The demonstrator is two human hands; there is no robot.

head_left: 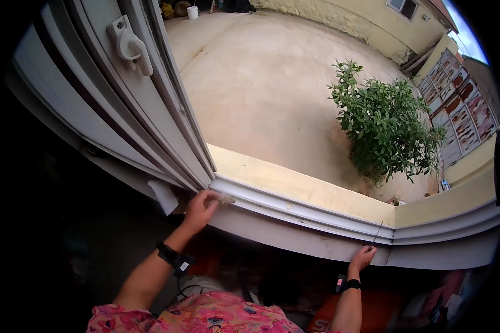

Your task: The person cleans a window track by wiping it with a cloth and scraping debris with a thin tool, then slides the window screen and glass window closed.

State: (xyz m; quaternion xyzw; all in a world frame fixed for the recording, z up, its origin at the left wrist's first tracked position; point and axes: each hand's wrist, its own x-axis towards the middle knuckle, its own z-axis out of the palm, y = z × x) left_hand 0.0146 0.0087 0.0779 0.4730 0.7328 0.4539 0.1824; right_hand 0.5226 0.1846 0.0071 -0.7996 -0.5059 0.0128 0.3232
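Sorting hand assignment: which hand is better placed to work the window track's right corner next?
Right, likely: the right hand is just below that corner, its thin stick angled up across the window track. The left hand is near the opposite end, holding a grayish wad.

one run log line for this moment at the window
left hand: pinching greyish wad at window track | right hand: holding thin dark stick, tip up | outside: leafy bush

A home, by window frame (294, 206) and walled yard (250, 83).
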